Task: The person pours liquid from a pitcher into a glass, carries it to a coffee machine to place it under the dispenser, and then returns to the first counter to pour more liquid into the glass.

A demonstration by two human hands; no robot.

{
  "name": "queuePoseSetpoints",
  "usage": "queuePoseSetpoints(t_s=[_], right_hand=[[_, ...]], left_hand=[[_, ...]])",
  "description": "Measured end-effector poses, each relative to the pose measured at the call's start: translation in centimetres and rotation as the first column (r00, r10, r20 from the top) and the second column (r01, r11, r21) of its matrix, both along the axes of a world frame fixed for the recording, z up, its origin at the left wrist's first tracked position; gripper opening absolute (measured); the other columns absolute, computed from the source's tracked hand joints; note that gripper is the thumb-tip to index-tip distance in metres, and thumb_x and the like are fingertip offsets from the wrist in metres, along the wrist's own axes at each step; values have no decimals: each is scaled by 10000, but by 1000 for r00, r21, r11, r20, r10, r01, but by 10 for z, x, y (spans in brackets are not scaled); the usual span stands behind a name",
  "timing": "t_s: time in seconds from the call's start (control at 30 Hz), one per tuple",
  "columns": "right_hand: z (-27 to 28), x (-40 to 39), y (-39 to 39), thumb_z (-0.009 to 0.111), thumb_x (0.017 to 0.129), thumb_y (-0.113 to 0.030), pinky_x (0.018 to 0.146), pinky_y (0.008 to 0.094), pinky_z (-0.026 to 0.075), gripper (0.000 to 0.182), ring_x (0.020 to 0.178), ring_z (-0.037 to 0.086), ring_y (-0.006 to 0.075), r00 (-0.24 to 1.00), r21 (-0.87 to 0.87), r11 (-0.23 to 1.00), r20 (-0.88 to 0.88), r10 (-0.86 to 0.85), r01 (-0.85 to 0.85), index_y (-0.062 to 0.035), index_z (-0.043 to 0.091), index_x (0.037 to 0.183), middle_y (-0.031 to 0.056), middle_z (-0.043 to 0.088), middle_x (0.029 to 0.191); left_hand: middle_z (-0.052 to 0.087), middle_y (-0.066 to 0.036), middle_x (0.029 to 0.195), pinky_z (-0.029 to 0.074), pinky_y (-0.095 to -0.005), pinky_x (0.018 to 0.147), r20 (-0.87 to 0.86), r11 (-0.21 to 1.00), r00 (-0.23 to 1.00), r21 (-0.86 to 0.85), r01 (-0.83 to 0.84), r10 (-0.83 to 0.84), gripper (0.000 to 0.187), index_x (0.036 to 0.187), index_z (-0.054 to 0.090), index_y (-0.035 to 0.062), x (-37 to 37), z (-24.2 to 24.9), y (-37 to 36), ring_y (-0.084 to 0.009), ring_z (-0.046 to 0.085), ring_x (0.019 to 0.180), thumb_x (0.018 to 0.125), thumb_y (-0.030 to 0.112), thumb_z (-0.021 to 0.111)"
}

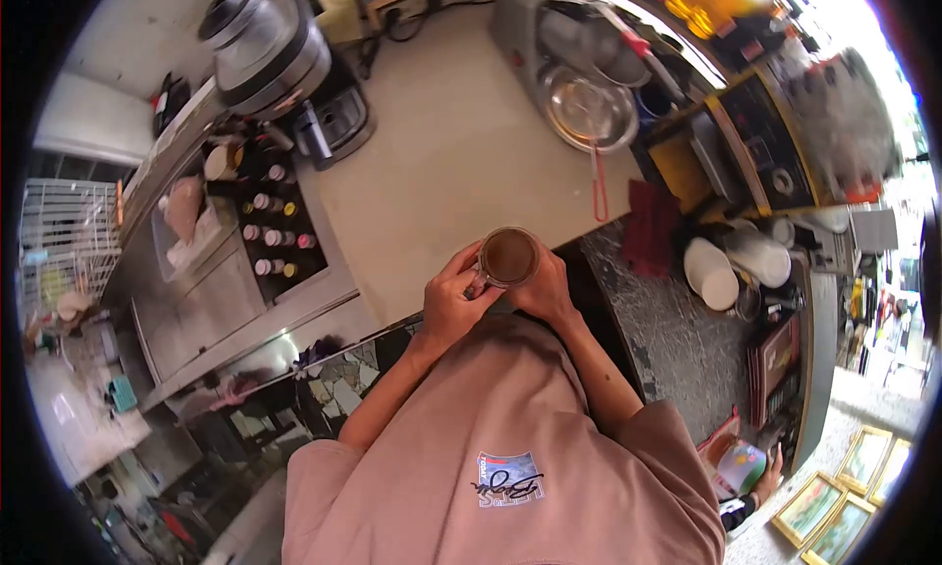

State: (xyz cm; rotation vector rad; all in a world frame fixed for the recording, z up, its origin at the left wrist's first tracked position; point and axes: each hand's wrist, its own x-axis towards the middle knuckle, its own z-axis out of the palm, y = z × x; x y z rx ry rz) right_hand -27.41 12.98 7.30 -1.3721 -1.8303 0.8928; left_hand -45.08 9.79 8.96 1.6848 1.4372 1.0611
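A round mug [510,257] filled with a brown drink is held upright in front of my chest, near the front edge of the pale counter [432,153]. My left hand [452,298] grips it from the left, its fingers closed about the handle. From the other side my right hand [546,292] wraps round the mug's wall, with part of its fingers hidden behind it.
A coffee machine [285,70] stands at the back left, beside a recess with several capped bottles [278,236]. A metal bowl [589,109] and a red-handled strainer [600,187] lie at the right. White cups [710,274] rest on the dark counter [687,354]. Another person's hand [769,475] shows at lower right.
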Motion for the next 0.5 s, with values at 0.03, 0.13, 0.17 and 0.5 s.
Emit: queuePoseSetpoints(t_s=[0.03, 0.13, 0.17, 0.5], right_hand=[[-3, -9, 6, 856, 672, -158, 886, 419, 559, 623, 1071, 684, 343, 999, -2, 999, -8, 32, -32, -72, 620, 1243, 124, 710, 1159], [-2, -35, 24, 862, 670, -160, 894, 423, 558, 644, 1088, 678, 347, 986, -12, 987, -45, 161, -162, -75, 613, 1258, 129, 708, 1167], [-2, -44, 29, 862, 670, -160, 894, 423, 558, 644, 1088, 678, 347, 980, -9, 981, -49, 195, -195, -75, 613, 1258, 129, 708, 1167], [-17, -116, 60, 874, 698, -180, 904, 426, 559, 702, 1094, 676, 355, 881, -42, 880, -23, 473, -474, -34, 556, 1307, 163, 699, 1181]], left_hand=[[685, -150, 1255, 541, -338, 685, -9, 999, 999, 5, -38, 38, 254, 775, 658, -50, -7, 1, 0, -204, 694, 772, 771, 114, 852], [667, -122, 1311, 554, -358, 670, -20, 992, 991, -3, -130, 129, 315, 693, 590, -22, -31, -13, -4, -267, 723, 790, 767, 150, 843], [667, -122, 1311, 554, -358, 670, -24, 987, 986, 1, -164, 164, 315, 693, 590, -22, -37, -13, -6, -267, 723, 790, 767, 150, 843], [680, -186, 1280, 546, -342, 631, 32, 862, 864, -84, -499, 503, 379, 611, 534, -15, -76, -23, -21, -252, 731, 756, 753, 127, 856]])
